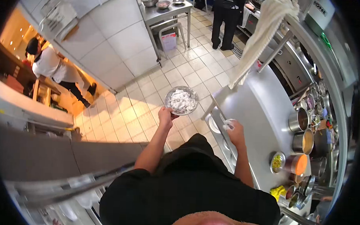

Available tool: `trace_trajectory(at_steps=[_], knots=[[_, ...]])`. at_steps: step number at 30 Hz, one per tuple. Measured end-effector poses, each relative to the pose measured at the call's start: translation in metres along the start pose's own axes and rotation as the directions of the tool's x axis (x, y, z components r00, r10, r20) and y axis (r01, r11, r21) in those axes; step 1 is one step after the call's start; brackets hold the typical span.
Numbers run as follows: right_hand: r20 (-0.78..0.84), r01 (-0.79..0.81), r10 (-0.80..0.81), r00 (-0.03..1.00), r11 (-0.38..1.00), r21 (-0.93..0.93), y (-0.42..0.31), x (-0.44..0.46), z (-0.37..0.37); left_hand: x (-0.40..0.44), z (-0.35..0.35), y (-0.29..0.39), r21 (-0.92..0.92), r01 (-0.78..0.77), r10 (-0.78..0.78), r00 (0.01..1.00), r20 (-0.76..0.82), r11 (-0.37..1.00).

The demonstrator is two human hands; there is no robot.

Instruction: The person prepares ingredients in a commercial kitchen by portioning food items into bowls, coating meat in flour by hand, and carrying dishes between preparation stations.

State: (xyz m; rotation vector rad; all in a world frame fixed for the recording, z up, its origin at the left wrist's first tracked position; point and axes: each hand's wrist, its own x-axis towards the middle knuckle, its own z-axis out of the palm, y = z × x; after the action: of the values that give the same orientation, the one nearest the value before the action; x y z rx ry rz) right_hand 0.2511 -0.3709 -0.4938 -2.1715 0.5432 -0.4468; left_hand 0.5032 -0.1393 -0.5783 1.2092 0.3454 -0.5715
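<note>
My left hand grips the near rim of a round metal bowl, held out in front of me above the tiled floor. Inside the bowl is a heap of white, flour-like powder with clumps in it. My right hand is at the left edge of the steel counter, its fingers curled. Something whitish shows at those fingertips; I cannot tell whether it is a held thing or powder on the skin.
Steel pots, an orange-filled container and a bowl of green-yellow pieces line the counter's right side. A cloth hangs from a rail. One person is in the doorway, another at the back. A side table holds bowls.
</note>
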Motion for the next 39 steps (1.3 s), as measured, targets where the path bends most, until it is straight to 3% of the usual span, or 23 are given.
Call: trace_trajectory(at_steps=[4,7,8,11,12,15,18,21,23,28,31,36,39], knots=[[0.078,-0.046,0.041,0.996,0.997,0.056,0.003,0.073,0.025,0.084,0.027,0.036,-0.045,-0.030,0.031,0.999,0.017,0.999],[0.025,0.065,-0.067,0.997,0.994,0.090,0.017,0.155,0.060,0.136,0.045,0.072,-0.080,-0.029,0.028,1.000,-0.015,0.996],[0.074,0.057,-0.057,0.996,0.998,0.005,0.019,0.181,0.065,0.151,0.047,0.086,-0.080,-0.020,0.018,1.000,-0.021,0.997],[0.107,-0.030,0.020,0.994,0.995,0.096,-0.006,0.268,0.082,0.216,0.039,0.118,0.030,-0.033,0.034,0.999,-0.034,0.999],[0.073,0.083,-0.085,0.994,0.996,0.026,-0.002,0.295,0.090,0.230,0.043,0.135,0.051,-0.038,0.042,0.997,-0.070,0.998],[0.028,0.105,-0.106,0.994,0.993,0.046,-0.035,0.361,0.086,0.291,0.041,0.170,-0.068,-0.069,0.067,0.997,-0.035,0.995],[-0.058,0.110,-0.106,0.993,0.991,0.082,-0.012,0.406,0.096,0.327,0.079,0.220,-0.032,-0.099,0.096,0.992,-0.082,0.995],[-0.104,0.056,-0.075,0.992,0.983,-0.174,0.034,0.430,0.103,0.408,0.102,0.250,-0.031,-0.087,0.085,0.994,-0.071,0.996],[-0.131,-0.186,0.171,0.977,0.977,-0.109,0.052,0.432,0.104,0.477,0.122,0.270,0.003,-0.111,0.111,0.992,-0.061,0.994],[-0.287,-0.540,0.498,0.818,0.838,-0.084,0.048,0.443,0.109,0.654,0.157,0.329,-0.136,-0.078,0.079,0.997,0.002,0.988],[-0.403,-0.560,0.486,0.776,0.824,-0.085,0.051,0.454,0.120,0.729,0.183,0.381,-0.138,-0.131,0.130,0.991,-0.022,0.982],[-0.454,-0.724,0.699,0.553,0.673,0.153,0.009,0.484,0.146,0.868,0.177,0.413,-0.139,-0.118,0.112,0.992,-0.054,0.983],[-0.416,-0.801,0.714,0.564,0.595,-0.065,0.007,0.470,0.162,0.861,0.182,0.423,-0.258,-0.098,0.112,0.993,0.039,0.961]])
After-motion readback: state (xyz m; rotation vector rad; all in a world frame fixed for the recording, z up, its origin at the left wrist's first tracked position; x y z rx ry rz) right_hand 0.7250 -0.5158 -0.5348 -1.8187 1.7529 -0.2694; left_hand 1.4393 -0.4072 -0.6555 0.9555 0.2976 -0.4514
